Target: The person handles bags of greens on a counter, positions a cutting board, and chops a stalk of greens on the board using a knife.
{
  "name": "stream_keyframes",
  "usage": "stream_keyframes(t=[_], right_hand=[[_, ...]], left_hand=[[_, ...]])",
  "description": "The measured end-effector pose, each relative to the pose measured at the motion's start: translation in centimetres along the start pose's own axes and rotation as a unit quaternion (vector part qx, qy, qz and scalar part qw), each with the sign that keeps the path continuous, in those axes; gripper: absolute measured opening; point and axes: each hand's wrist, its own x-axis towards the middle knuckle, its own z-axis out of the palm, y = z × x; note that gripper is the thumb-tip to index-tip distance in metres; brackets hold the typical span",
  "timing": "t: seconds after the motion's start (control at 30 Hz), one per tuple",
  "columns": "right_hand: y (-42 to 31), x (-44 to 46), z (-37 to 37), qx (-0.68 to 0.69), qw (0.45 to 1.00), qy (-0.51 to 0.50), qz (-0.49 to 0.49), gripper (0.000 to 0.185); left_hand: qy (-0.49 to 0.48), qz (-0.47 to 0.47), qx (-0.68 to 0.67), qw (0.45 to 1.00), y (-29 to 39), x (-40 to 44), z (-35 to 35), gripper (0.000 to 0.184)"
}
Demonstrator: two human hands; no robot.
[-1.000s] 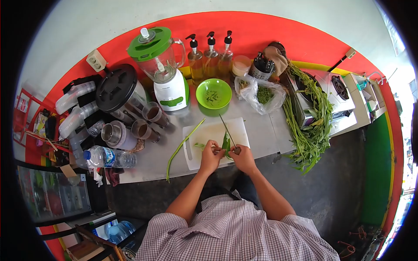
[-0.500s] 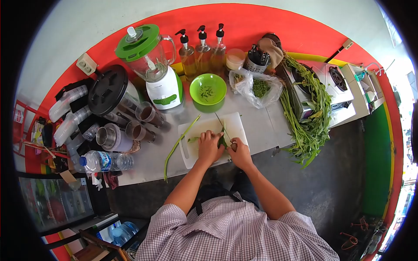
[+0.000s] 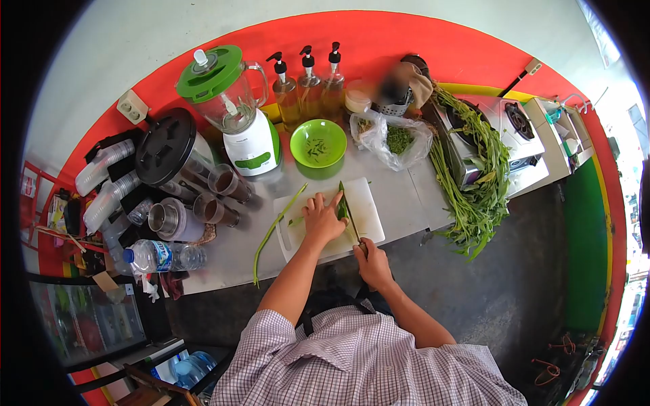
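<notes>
Head view — leaf (image 3: 342, 208) touches left hand (image 3: 323, 219), beyond right hand (image 3: 373, 265).

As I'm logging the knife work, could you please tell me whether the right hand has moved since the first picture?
Yes: the right hand has moved toward the person, farther from the green bowl.

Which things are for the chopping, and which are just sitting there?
For the chopping: knife in the right hand, leaf at the left hand, white cutting board, probably the long stalk and green bowl.

Just sitting there, it seems: blender, pump bottles, water bottle, stove.
</notes>
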Motion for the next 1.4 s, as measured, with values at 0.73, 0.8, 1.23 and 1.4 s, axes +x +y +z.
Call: stream_keyframes(t=[0.73, 0.8, 1.23, 1.4], right_hand=[[0.3, -2.7, -1.6, -0.066, 0.998, 0.005, -0.002, 0.042], [0.6, -2.6, -1.6, -0.078, 0.997, 0.001, -0.002, 0.041], [-0.8, -2.5, -2.3, -0.224, 0.975, -0.001, -0.011, 0.034], [-1.0, -2.6, -2.3, -0.251, 0.968, 0.001, -0.003, 0.035]], left_hand=[[-0.020, 0.004, -0.015, 1.000, -1.2, 1.8, 0.1, 0.098], [-0.025, 0.003, -0.020, 0.999, -1.3, 1.9, 0.2, 0.099], [-0.049, -0.003, -0.037, 0.998, -1.3, 2.0, -0.2, 0.100], [-0.052, -0.011, -0.038, 0.998, -1.2, 1.8, -0.4, 0.099]])
